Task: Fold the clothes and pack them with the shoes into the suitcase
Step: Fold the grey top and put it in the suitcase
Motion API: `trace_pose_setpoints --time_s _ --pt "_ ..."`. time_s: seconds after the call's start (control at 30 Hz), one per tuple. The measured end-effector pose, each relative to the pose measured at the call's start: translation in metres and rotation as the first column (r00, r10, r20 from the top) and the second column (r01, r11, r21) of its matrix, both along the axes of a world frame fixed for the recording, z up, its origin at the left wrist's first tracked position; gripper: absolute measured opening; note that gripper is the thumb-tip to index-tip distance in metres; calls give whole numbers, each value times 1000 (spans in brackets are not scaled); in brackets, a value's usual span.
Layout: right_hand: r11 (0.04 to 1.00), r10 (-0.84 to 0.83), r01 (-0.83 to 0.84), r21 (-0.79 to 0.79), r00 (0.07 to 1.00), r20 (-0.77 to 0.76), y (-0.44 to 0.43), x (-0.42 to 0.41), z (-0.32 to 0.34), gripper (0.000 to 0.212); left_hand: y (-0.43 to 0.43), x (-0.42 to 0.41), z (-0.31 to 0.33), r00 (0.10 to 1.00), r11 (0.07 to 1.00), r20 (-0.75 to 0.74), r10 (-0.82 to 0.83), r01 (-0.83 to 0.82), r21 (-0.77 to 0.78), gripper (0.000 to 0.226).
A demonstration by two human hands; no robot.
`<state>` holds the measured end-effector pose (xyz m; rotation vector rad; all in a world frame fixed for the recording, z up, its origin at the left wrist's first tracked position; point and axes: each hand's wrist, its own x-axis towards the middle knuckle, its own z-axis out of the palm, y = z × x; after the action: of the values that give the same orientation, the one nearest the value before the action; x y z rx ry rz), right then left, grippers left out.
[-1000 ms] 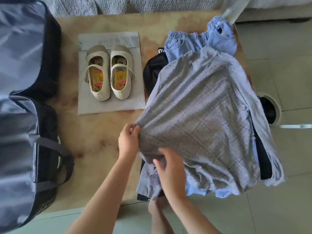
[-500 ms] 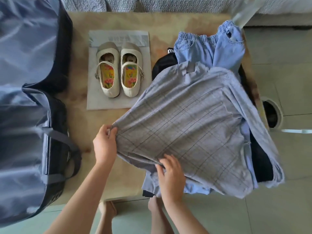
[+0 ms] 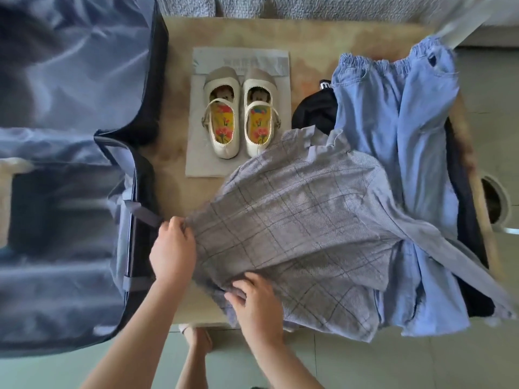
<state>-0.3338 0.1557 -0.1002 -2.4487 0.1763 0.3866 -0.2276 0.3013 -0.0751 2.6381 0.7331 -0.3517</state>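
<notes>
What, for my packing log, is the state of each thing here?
Suitcase: open.
Shoes: paired on paper sheet, unpacked.
Checked shirt: unfolded, gripped by both hands.
Left hand: grips shirt's corner.
Right hand: pinches shirt's near edge.
Blue trousers: spread out, unfolded.
Black garment: bunched under trousers.

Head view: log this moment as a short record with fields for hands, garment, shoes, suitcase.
left hand: grips the checked garment at its left hem
right hand: holds its near hem
checked garment: unfolded, spread across the table and blue trousers
shoes: side by side on a paper sheet
suitcase: open, at the left
</notes>
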Motion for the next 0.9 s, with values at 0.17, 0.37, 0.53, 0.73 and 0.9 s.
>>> trace_pose_setpoints --time_s 0.17,0.37,0.53,0.73,0.9 --pt "985 -174 174 10 980 96 -69 55 3 29 -23 27 -7 984 983 58 -170 173 -65 35" --pt "900 -308 382 -209 898 315 -162 144 -2 25 -61 89 -15 981 899 66 -180 191 -394 41" --pt "874 -352 388 -294 920 171 -205 185 -13 48 -73 120 -31 979 880 -8 -203 179 -440 46" --pt "863 -379 416 -285 908 177 -223 211 -18 61 -79 123 -35 979 856 -52 -197 146 -496 40" --pt "853 -430 425 -302 901 53 -221 221 -17 54 -82 108 -37 970 847 -64 -235 172 -503 38"
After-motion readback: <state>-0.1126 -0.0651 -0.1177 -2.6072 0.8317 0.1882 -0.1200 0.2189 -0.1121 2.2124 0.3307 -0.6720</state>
